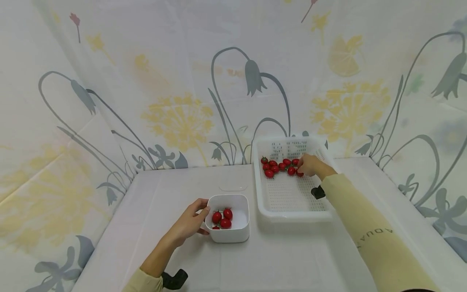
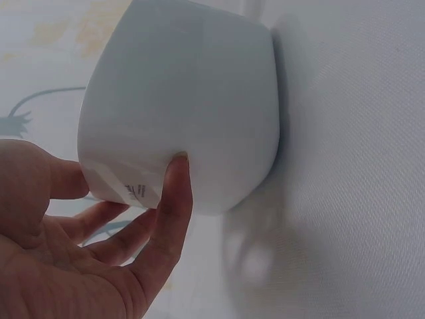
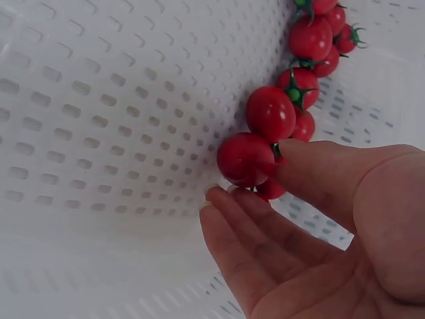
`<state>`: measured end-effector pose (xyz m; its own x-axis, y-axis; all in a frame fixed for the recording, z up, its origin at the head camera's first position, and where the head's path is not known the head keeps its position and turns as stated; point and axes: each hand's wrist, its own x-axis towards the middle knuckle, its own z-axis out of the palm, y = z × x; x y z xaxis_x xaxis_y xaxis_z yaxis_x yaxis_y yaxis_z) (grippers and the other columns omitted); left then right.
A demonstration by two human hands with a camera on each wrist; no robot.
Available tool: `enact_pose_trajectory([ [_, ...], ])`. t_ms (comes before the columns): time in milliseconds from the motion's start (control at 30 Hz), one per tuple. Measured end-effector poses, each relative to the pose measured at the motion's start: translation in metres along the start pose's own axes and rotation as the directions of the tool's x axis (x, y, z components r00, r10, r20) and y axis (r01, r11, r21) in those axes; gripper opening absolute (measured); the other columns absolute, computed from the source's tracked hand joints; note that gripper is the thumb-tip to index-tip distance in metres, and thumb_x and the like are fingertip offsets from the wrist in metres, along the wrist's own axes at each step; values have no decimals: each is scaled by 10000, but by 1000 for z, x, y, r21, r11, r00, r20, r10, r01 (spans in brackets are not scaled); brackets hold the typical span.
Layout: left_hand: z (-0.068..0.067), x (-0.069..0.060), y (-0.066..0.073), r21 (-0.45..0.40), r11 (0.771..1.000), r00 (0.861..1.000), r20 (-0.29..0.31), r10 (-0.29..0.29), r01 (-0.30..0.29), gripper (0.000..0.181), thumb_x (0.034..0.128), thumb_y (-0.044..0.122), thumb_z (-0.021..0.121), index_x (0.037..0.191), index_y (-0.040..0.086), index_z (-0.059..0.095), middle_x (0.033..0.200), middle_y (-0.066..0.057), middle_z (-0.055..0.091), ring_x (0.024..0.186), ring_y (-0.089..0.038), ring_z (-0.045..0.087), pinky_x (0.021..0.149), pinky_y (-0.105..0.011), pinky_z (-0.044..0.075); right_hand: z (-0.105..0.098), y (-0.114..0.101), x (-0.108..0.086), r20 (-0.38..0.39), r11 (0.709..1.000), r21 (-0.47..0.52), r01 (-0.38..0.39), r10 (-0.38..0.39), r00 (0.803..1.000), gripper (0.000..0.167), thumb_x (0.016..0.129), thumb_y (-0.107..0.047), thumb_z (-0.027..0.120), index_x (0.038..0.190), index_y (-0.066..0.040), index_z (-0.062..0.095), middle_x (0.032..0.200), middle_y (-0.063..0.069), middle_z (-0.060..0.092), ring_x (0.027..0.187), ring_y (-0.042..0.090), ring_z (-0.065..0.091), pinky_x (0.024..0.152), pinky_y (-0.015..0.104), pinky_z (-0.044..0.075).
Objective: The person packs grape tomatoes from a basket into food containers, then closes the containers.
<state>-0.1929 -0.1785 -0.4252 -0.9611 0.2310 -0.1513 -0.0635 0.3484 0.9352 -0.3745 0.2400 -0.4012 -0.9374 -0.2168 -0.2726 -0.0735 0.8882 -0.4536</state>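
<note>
My left hand (image 1: 190, 221) holds the left side of a small white square container (image 1: 233, 236), its fingers spread and bent along the outer wall. In the left wrist view, one fingertip presses on the container's side (image 2: 192, 86). Several red cherry tomatoes (image 1: 226, 223) lie inside it. My right hand (image 1: 313, 166) reaches into a white perforated basket (image 1: 284, 213) at the right. In the right wrist view its thumb touches a cherry tomato (image 3: 244, 159) at the end of the row, with the other fingertips just below that tomato and not closed round it.
More cherry tomatoes (image 1: 273, 168) lie along the basket's far side, some with green stems. A white cloth (image 1: 182, 182) covers the table. Behind it hangs a floral-printed sheet (image 1: 175, 81). The basket's raised walls stand around the right hand.
</note>
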Motion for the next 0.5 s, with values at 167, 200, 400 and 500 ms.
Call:
enact_pose_trajectory([
  [167,0,0,0,7,1000,1000,-3,-1,1,347,1087,174,493,1408,42,502,1455,-218,495,1121,-382,629,709,-421,639,2,2,3,8,999,39,-24,24,1000,284,946,-32,614,1156,156,585,1056,258,643,867,283,618,751,343,597],
  [200,0,1,0,8,1000,1000,-4,-1,1,347,1087,175,494,1408,43,503,1455,-218,496,1119,-380,631,709,-421,639,3,2,3,8,998,50,-28,27,1000,273,943,-29,624,1146,151,588,1046,252,641,868,283,619,756,346,603],
  [400,1,0,0,3,1000,1000,-12,-7,7,344,1085,172,496,1403,40,506,1438,-212,508,1101,-377,639,704,-426,639,4,3,2,12,992,113,-48,47,999,207,931,-8,665,1075,121,591,991,224,620,856,271,631,783,370,629],
  [500,1,0,0,3,1000,1000,-13,-9,9,343,1085,166,493,1402,37,506,1437,-215,509,1101,-379,639,703,-424,639,5,5,3,12,989,132,-66,65,998,177,919,-4,690,1027,106,603,982,213,612,844,258,627,761,350,631],
])
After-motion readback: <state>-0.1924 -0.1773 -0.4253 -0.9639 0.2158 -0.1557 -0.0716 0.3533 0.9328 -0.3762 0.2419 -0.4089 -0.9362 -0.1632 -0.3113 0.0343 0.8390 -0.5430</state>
